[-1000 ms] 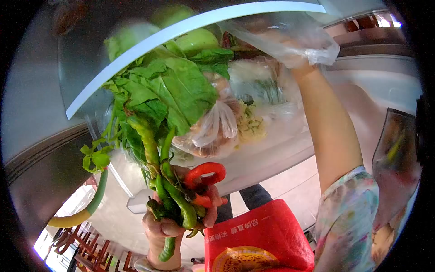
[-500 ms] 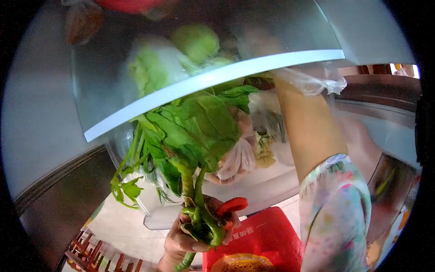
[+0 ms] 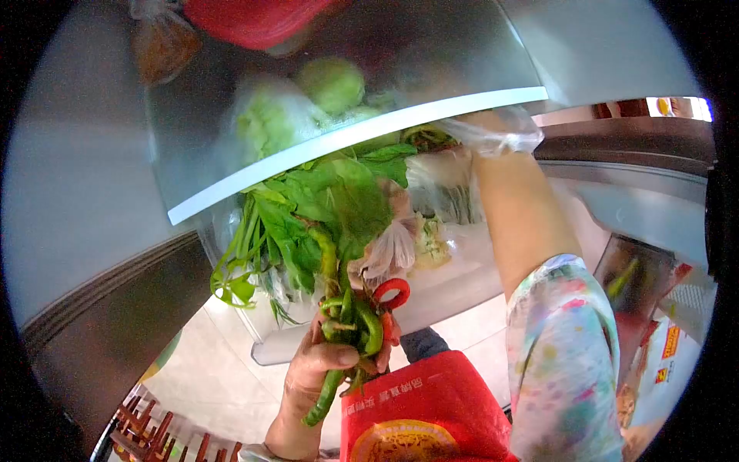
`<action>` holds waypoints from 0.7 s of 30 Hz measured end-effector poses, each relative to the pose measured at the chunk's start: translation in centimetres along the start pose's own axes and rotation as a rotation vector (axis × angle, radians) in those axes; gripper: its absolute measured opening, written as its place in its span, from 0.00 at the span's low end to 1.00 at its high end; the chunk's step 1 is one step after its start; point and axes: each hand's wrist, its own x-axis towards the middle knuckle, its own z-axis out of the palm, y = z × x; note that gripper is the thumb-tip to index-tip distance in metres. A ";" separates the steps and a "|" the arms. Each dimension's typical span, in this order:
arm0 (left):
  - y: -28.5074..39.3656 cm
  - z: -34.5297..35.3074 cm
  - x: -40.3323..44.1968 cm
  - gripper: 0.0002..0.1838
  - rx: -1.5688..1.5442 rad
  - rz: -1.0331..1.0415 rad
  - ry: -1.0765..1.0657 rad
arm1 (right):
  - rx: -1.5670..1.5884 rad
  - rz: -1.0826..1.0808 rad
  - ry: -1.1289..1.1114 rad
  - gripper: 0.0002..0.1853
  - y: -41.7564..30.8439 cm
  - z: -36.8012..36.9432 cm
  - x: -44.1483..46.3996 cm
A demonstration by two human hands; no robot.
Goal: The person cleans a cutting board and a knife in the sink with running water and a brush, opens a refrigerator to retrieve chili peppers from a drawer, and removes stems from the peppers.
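Observation:
My left hand point(image 3: 308, 368) is closed around a bunch of chili peppers point(image 3: 348, 327), mostly green, with curled red ones at its right side. It is in front of the pulled-out, clear fridge drawer point(image 3: 285, 345). Leafy greens point(image 3: 335, 196) fill the drawer's left half, just behind the peppers. My right forearm point(image 3: 516, 204) reaches in over the drawer and under the glass shelf point(image 3: 362, 138). A clear plastic bag point(image 3: 504, 137) lies about that wrist. My right hand is a blur behind the glass, and its fingers cannot be made out.
Knotted plastic bags point(image 3: 392, 250) of food sit in the drawer. A round green vegetable point(image 3: 331, 81) shows through the shelf. Above are a red bag point(image 3: 254, 19) and a bag of something brown point(image 3: 165, 50). A red apron point(image 3: 423, 408) is below; the fridge door point(image 3: 639, 185) stands at right.
My left hand and the peppers have come up a little, showing more of the bunch. The view has shifted, with more of the red bag showing. My right arm stays under the shelf.

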 end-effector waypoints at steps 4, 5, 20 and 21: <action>0.5 0.3 0.1 0.33 0.003 0.005 -0.059 | -0.017 0.023 0.018 0.12 0.5 -1.3 -1.9; 0.4 0.1 0.3 0.33 0.000 0.003 -0.085 | -0.021 0.030 0.026 0.12 0.5 -1.6 -2.5; 1.0 1.9 -0.1 0.30 0.154 0.036 0.012 | 0.086 0.125 0.183 0.11 -3.3 -3.4 -8.0; 1.0 1.9 -0.2 0.30 0.156 0.033 0.007 | 0.227 0.141 0.198 0.10 -3.5 -3.7 -8.3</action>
